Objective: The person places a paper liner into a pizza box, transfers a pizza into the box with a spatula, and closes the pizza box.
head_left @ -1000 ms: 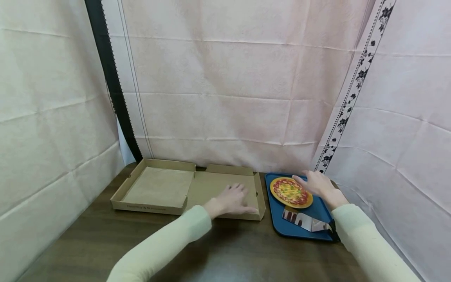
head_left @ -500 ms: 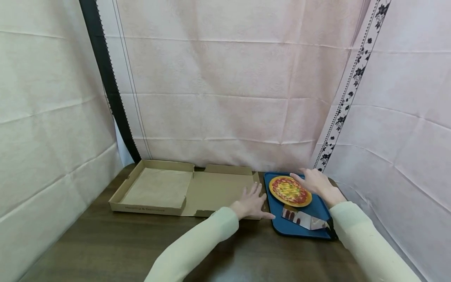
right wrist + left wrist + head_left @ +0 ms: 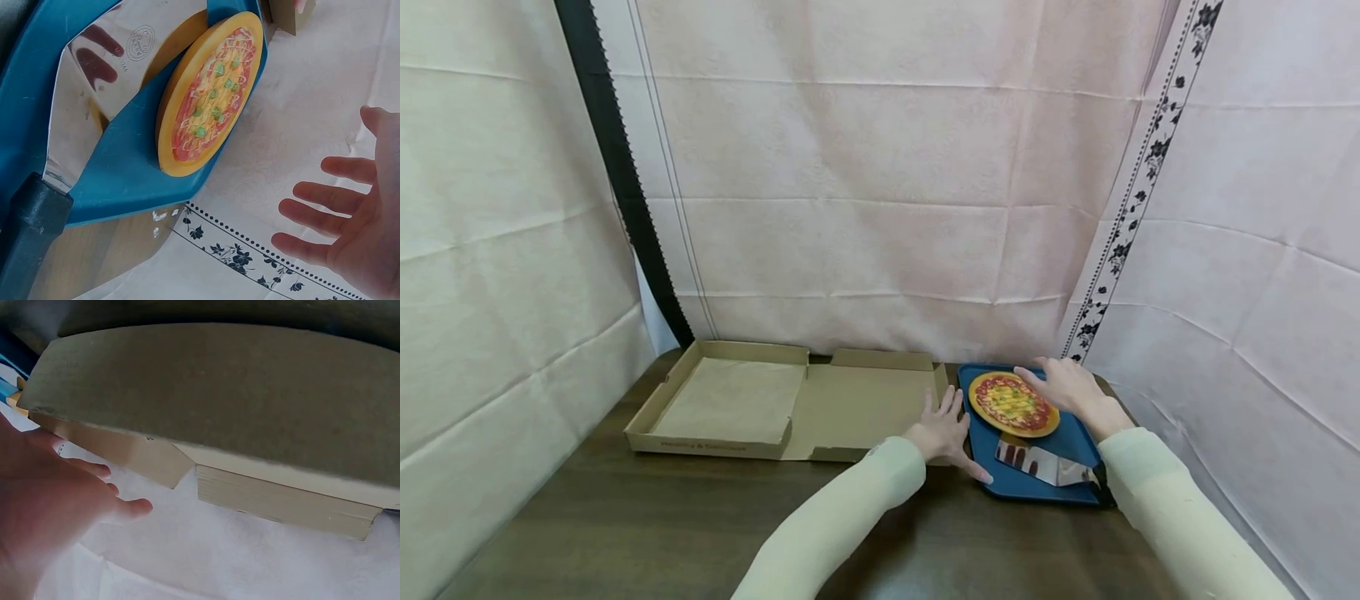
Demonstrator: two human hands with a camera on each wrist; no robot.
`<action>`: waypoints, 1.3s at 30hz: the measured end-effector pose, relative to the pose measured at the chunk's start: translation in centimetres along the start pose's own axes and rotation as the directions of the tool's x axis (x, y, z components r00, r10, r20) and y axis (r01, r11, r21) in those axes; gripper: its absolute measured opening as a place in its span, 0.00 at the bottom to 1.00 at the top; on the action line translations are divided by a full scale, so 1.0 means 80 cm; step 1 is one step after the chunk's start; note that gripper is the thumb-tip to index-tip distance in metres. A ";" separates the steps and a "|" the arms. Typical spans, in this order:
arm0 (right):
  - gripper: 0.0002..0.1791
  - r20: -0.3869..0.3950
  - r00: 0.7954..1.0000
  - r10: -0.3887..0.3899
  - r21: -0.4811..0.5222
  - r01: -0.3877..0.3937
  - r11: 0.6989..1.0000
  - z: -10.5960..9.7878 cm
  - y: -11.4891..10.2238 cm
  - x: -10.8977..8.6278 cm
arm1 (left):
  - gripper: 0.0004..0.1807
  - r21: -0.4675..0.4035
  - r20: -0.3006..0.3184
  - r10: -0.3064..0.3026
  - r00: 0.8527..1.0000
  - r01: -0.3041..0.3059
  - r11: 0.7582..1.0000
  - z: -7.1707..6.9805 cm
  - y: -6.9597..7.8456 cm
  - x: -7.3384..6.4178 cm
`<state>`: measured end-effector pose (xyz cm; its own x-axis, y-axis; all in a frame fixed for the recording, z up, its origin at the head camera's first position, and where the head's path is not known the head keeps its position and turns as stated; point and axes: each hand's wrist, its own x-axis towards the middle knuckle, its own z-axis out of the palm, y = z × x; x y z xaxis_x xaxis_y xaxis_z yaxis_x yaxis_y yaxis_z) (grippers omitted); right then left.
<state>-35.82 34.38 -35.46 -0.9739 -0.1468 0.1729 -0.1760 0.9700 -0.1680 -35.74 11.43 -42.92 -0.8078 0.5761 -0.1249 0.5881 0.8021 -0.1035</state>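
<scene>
A toy pizza (image 3: 1013,406) lies on a blue tray (image 3: 1078,442), with a metal pizza server (image 3: 94,81) beside it. The server's black handle (image 3: 37,225) reaches past the tray's edge in the right wrist view. My right hand (image 3: 1070,392) hovers by the pizza's right side, fingers apart and holding nothing. Between the cardboard pizza box (image 3: 857,408) and the tray is my left hand (image 3: 942,433), fingers spread, its thumb over the tray's left edge. In the left wrist view that hand (image 3: 56,500) is beside the box wall; whether it touches cannot be told.
The box lies opened flat, its lined base (image 3: 730,400) on the left and its lid next to the tray. Everything stands on a dark wooden table (image 3: 647,525). Pale cloth (image 3: 865,167) hangs behind and on both sides.
My left hand has moved right, from over the box lid to the gap beside the tray, with fingers spreading wider. My right hand has stayed nearly still by the pizza.
</scene>
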 end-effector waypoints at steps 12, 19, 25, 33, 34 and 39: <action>0.43 0.065 0.997 0.032 0.001 -0.032 0.999 -0.001 0.008 -0.009 | 0.61 0.043 -0.003 0.017 1.000 -0.017 0.999 0.003 0.003 0.001; 0.34 0.160 0.984 0.076 -0.042 -0.070 0.997 0.000 0.024 -0.019 | 0.62 0.122 -0.009 0.029 1.000 -0.028 0.992 -0.001 0.008 -0.003; 0.18 0.267 0.962 0.062 -0.068 -0.045 0.997 -0.001 0.035 -0.031 | 0.62 0.158 -0.013 0.019 1.000 -0.016 0.987 0.001 0.010 -0.004; 0.03 0.518 0.839 0.167 -0.082 -0.145 0.986 0.003 0.046 -0.054 | 0.62 0.185 -0.014 -0.001 1.000 0.003 0.983 0.000 0.012 -0.003; 0.03 0.545 0.815 0.196 -0.084 -0.179 0.980 0.004 0.046 -0.057 | 0.62 0.185 -0.011 -0.002 1.000 0.003 0.983 0.000 0.013 -0.003; 0.08 0.611 0.746 0.265 -0.105 -0.255 0.961 0.008 0.046 -0.070 | 0.62 0.185 0.007 -0.007 1.000 0.006 0.983 -0.003 0.017 -0.003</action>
<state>-31.14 38.68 -37.65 -0.8607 0.0286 -0.5083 0.0943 0.9901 -0.1040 -34.76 12.38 -42.76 -0.8118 0.5691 -0.1306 0.5805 0.7628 -0.2847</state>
